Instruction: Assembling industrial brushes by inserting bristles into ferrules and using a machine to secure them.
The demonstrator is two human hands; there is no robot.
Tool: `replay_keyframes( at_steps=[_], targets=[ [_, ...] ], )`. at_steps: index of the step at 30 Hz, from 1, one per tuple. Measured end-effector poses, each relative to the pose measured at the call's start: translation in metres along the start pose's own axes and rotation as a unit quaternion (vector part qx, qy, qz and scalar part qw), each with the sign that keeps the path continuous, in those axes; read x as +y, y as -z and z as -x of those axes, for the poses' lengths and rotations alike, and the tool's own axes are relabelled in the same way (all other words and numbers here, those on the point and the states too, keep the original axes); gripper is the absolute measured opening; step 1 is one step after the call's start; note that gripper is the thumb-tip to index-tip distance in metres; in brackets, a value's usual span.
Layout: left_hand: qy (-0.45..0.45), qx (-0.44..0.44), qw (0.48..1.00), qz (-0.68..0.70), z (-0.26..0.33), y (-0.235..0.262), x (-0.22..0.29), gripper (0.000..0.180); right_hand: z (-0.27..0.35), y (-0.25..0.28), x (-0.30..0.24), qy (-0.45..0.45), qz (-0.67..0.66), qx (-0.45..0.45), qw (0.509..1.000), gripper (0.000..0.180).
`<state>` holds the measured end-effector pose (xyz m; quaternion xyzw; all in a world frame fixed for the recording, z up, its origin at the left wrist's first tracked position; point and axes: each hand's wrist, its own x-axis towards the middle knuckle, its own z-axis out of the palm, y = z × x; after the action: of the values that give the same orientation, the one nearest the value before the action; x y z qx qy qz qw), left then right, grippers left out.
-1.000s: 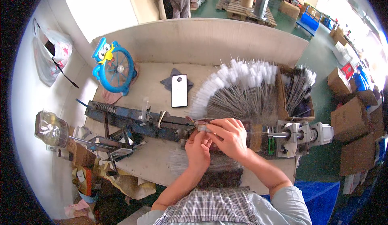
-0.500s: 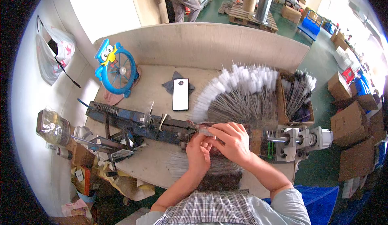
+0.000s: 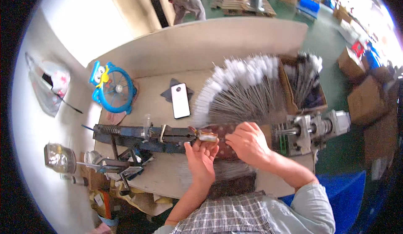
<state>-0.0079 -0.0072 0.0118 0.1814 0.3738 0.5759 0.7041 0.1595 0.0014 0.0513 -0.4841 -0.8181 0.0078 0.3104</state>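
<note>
Holding left hand [image 3: 201,161] palm-up beneath small pale tube-shaped piece [image 3: 208,137] with orange-brown edges, near right end of dark rail [image 3: 134,135], presumably for support from below. Curling left fingers loosely, spreading thumb well apart; touching underside at most, not clamping; not showing whether resting on fingertips or on rail. Hovering right hand [image 3: 248,145] just to right of piece, apart from it, bunching fingertips close together; not revealing whether pinching anything thin between them. Facing both hands inward, likely for reaching one spot from two sides. Fanning out white-tipped wire brushes [image 3: 241,76] across tabletop [image 3: 147,85] beyond right hand, converging stems toward worker, probably for easy reach. Storing further brushes [image 3: 308,72] upright in cardboard box [image 3: 288,87] alongside. Laying pale phone [image 3: 181,101] over grey cloth [image 3: 167,94], perhaps for protecting its surface. Standing blue fan [image 3: 129,77] on pink cloth [image 3: 114,118] at far left, seemingly out of the hands' way.
</note>
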Motion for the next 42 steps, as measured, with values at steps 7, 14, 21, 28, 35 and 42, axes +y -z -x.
replay_keyframes(
  at_steps=[7, 14, 21, 28, 35, 42],
  targets=[
    [0.036, 0.018, 0.993, -0.109, 0.022, 0.009, 0.000, 0.046, 0.046, 0.003, 0.007, -0.086, -0.077, -0.098, 0.989, 0.006],
    [-0.087, 0.128, 0.988, -0.025, 0.032, 0.164, 0.048, 0.023, 0.075, -0.011, 0.012, -0.086, -0.022, -0.260, 0.962, 0.007],
    [-0.265, 0.390, 0.882, -0.008, 0.066, 0.352, 0.149, 0.035, 0.077, -0.004, 0.016, -0.079, 0.025, -0.299, 0.951, 0.013],
    [-0.218, 0.470, 0.855, -0.029, 0.059, 0.295, 0.136, 0.039, 0.080, 0.008, 0.017, -0.131, 0.020, -0.275, 0.952, 0.012],
    [-0.131, 0.206, 0.966, -0.086, 0.028, 0.242, 0.023, 0.021, 0.087, 0.015, 0.023, -0.114, 0.028, -0.276, 0.954, 0.011],
    [0.034, 0.122, 0.966, -0.227, 0.004, 0.030, -0.021, 0.022, 0.102, 0.010, 0.022, -0.116, 0.005, -0.247, 0.962, 0.022]
  ],
)
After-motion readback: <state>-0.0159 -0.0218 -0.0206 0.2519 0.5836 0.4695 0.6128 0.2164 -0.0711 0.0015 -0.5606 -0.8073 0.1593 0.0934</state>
